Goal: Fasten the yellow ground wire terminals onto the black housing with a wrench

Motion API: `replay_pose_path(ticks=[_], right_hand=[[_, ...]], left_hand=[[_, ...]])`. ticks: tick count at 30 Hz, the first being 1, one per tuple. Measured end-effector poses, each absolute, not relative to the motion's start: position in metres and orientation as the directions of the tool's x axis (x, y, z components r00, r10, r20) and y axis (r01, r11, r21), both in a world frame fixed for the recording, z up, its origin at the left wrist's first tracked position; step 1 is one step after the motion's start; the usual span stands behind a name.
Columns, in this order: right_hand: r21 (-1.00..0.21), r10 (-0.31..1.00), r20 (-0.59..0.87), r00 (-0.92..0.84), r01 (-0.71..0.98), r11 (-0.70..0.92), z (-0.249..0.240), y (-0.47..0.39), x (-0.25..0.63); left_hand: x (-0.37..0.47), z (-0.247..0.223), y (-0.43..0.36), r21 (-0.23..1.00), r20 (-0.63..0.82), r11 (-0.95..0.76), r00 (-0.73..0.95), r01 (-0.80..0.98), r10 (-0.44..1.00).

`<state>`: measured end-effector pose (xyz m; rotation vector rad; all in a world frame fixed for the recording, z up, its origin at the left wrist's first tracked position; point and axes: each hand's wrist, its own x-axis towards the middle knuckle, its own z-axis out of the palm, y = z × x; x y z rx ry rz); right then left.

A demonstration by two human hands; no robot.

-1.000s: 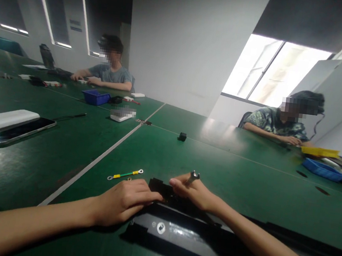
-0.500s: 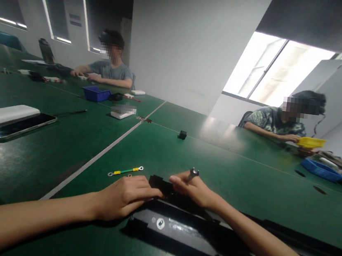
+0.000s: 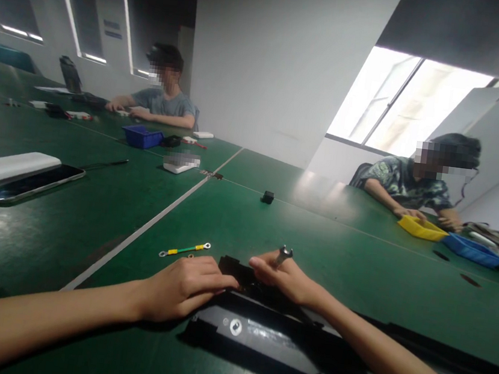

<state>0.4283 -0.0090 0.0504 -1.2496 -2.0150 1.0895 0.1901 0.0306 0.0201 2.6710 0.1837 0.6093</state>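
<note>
**Hands at the left end of a long black housing [image 3: 273,343]**

It runs rightward and nearer across the desk [image 3: 336,252]. The left hand [image 3: 185,287] touches that end, its fingers' hold hidden; the right hand [image 3: 290,280], just right, has fingers curled round an open-ended wrench [image 3: 283,256].

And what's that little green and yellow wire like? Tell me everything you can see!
The wire is short and almost straight. Its middle is green, with a yellow sleeve near each end and a silvery ring, metal by the look, at each tip. It lies slightly slanted on the green table, just beyond the left hand but not touching it. A tiny brass-coloured piece sits close by.
</note>
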Motion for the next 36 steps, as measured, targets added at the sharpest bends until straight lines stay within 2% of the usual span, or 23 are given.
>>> replay_pose_path(ticks=[18,28,36], right_hand=[[-0.86,0.901,0.025,-0.434,0.45,0.24,0.0505,-0.0104,0.4273],[-0.802,0.908,0.123,-0.4,0.499,0.329,0.0499,-0.0098,0.4292],[-0.777,0.884,0.123,-0.45,0.511,0.368,0.0515,-0.0083,0.429]], left_hand=[[0.1899,0.0209,0.0311,0.423,0.365,-0.904,0.902,0.059,0.229],[0.1898,0.0199,0.0308,0.413,0.388,-0.91,0.895,0.047,0.222],[0.1904,0.0203,0.0314,0.414,0.394,-0.91,0.896,0.025,0.203]])
